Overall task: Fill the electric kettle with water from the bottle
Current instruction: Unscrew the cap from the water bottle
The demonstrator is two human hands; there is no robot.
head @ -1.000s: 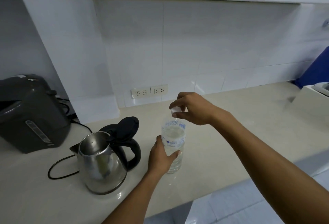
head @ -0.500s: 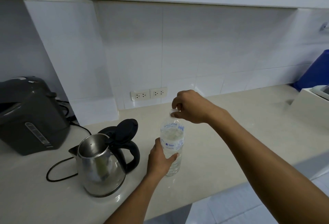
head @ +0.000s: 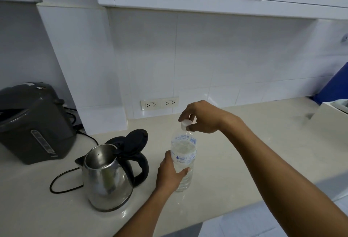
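A clear plastic water bottle (head: pixel 185 153) stands upright on the beige counter (head: pixel 244 152), mostly full. My left hand (head: pixel 169 172) is wrapped around its lower body. My right hand (head: pixel 203 117) pinches the white cap (head: pixel 186 123) at the bottle's top with fingers and thumb. Just to the left stands a stainless steel electric kettle (head: pixel 106 178) with a black handle. Its black lid (head: pixel 134 140) is flipped up and the mouth is open. Whether the cap is loose or still threaded on cannot be told.
A dark grey hot-water dispenser (head: pixel 33 123) sits at the far left. The kettle's black cord (head: pixel 62 184) loops across the counter in front of it. Two wall sockets (head: pixel 160 103) are behind. A blue object (head: pixel 335 86) and a white edge are at the right.
My hands stay on the bottle and cap. My right hand's fingers have shifted around the cap, which shows more now. The view has tilted upward slightly.
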